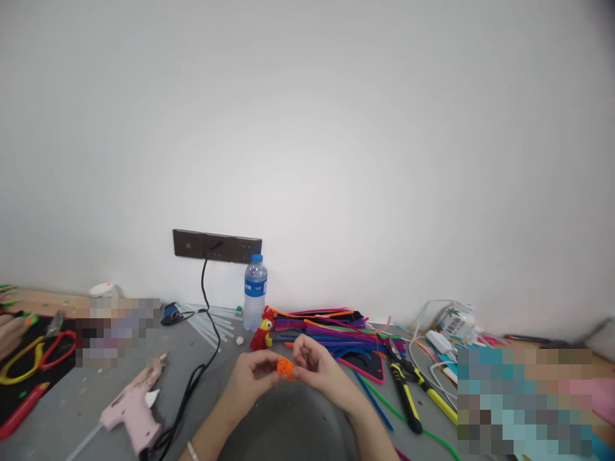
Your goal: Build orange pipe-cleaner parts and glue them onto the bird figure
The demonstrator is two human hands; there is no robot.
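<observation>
Between my two hands is a small orange fuzzy piece (pixel 286 367), which looks like coiled pipe cleaner. My left hand (pixel 254 374) pinches its left side between thumb and fingers. At its right edge, my right hand (pixel 319 369) grips it with the thumb and a curled finger. Just behind my hands stands a small red and yellow chicken figure (pixel 263 331) with a round eye. A heap of coloured pipe cleaners (pixel 331 326) lies behind my right hand, mostly purple, red and blue.
A pink glue gun (pixel 134 410) lies at the left, its black cord (pixel 192 384) running to a wall socket (pixel 216 246). A water bottle (pixel 255 294) stands by the wall. Yellow-black pliers (pixel 406 390) lie at the right. Far left are scissors (pixel 57 349) and another person's hand (pixel 9 336).
</observation>
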